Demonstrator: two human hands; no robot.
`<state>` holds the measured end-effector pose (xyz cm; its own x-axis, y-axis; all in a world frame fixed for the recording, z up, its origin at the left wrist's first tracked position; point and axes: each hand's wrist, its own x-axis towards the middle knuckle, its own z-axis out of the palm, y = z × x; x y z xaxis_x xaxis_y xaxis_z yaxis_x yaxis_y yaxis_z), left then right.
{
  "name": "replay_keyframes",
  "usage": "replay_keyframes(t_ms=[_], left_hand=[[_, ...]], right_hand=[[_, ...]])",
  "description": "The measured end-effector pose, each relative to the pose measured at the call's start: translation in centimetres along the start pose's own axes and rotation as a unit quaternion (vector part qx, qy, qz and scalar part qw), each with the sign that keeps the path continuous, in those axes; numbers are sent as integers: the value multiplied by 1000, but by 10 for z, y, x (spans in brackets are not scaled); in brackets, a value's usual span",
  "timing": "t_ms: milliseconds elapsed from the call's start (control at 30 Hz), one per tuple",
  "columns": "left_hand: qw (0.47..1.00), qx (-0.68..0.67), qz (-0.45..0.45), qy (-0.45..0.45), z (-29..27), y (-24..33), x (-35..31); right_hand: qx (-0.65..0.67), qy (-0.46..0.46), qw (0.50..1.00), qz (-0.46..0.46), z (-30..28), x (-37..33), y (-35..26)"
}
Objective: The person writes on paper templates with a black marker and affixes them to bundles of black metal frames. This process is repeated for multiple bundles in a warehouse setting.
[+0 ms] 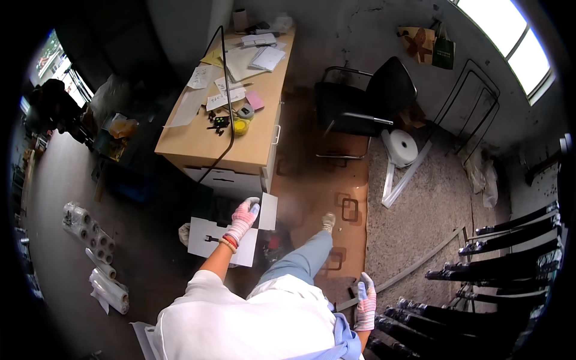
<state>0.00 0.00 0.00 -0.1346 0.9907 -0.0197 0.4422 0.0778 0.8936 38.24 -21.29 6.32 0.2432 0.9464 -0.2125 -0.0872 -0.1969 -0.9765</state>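
A white cardboard box [204,237] with its flaps folded out stands on the floor at the front end of the desk. My left hand [243,217], in a pink-striped glove with grey-white fingertips, is closed at the box's edge, between the large front flap and a smaller side flap [268,212]. Inside, the box looks dark, and its contents cannot be made out. My right hand [366,304], gloved alike, hangs low at my right side with fingers extended and nothing in it. Close by are dark wrapped bars [420,313].
A wooden desk [258,144] with papers and a yellow tape roll stands ahead. Right of it are a black chair [360,99] and a white roll [401,148]. Plastic-wrapped rolls [90,231] lie on the left floor. A grey strip [414,262] crosses the right floor.
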Motion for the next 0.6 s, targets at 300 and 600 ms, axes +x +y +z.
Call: replay_keyframes(t_ms=[300, 600], left_hand=[[972, -232, 37, -31, 145, 149, 146], [963, -196, -107, 154, 47, 126, 124]], right_hand=[[-106, -182, 977, 45, -19, 274, -68], [-40, -397, 914, 81, 158, 536, -120]])
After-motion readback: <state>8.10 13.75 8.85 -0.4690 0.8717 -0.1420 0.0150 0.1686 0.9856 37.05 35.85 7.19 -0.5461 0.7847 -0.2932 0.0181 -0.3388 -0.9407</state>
